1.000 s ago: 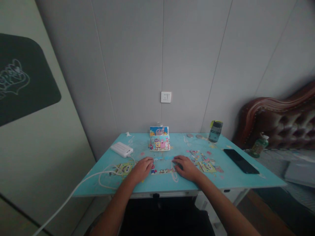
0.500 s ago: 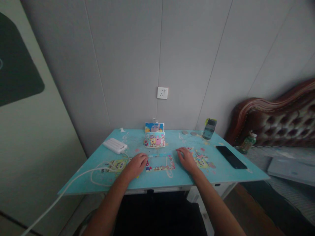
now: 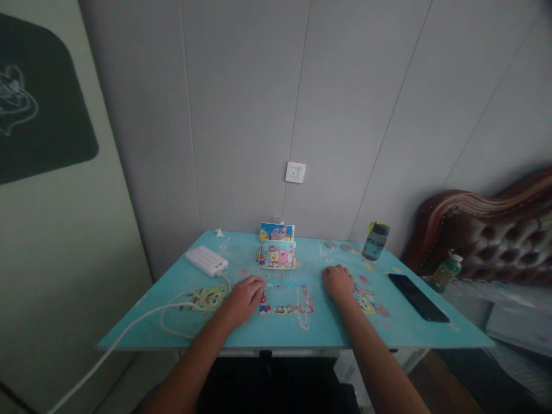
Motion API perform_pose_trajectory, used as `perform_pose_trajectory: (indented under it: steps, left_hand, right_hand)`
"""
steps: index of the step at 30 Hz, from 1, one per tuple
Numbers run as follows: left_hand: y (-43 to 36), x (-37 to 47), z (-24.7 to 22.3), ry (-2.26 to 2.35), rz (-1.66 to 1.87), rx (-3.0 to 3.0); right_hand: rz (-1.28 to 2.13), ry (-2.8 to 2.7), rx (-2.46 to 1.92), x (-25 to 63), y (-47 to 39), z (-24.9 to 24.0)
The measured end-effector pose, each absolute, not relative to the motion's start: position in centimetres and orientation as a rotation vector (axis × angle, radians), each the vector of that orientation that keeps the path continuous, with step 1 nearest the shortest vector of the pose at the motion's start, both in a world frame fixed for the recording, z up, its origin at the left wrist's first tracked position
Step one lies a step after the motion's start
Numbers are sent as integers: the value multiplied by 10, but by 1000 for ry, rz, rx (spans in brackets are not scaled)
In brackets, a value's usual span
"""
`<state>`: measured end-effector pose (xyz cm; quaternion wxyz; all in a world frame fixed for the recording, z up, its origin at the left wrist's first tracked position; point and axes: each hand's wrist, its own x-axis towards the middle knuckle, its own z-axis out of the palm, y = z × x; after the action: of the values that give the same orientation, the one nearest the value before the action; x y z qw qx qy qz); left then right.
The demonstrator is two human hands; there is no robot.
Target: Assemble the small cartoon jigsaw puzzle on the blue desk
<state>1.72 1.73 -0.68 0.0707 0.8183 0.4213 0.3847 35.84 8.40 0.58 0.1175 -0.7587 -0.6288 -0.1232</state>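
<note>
My left hand (image 3: 248, 296) rests palm down on the light blue table, its fingers stretched out. Its fingertips reach the left edge of a rectangular frame (image 3: 287, 309) with a cartoon-printed border and a middle that shows the table's blue. To the right of that frame, my right hand (image 3: 339, 282) lies on the table with slightly bent fingers and no held object visible. Beside it, partly covered by the forearm, is a cartoon print (image 3: 366, 302). Beyond the hands stands a cartoon-printed card (image 3: 278, 256), with another picture card (image 3: 276, 232) behind it.
A white power bank (image 3: 206, 260) with a white cable (image 3: 125, 333) lies at the left. On the right are a black phone (image 3: 417, 297) and a water bottle (image 3: 376, 240). Two small round discs (image 3: 330, 245) lie near the wall. A green bottle (image 3: 446, 271) stands beyond the table.
My right hand has shifted on the table, and its fingers have turned from pointing left to pointing forward. My left hand stays by the frame. The view has tilted and shifted slightly.
</note>
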Motion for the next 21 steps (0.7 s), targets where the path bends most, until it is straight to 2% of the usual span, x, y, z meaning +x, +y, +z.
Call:
perform_pose_trajectory:
  steps: [15, 21]
  left_hand:
    - [14, 14, 2, 1306, 1262, 2550]
    - [21, 11, -7, 1305, 1168, 2615]
  right_hand:
    - [-284, -1901, -2142, 377, 86, -5]
    - [-330, -1912, -2122, 382, 83, -5]
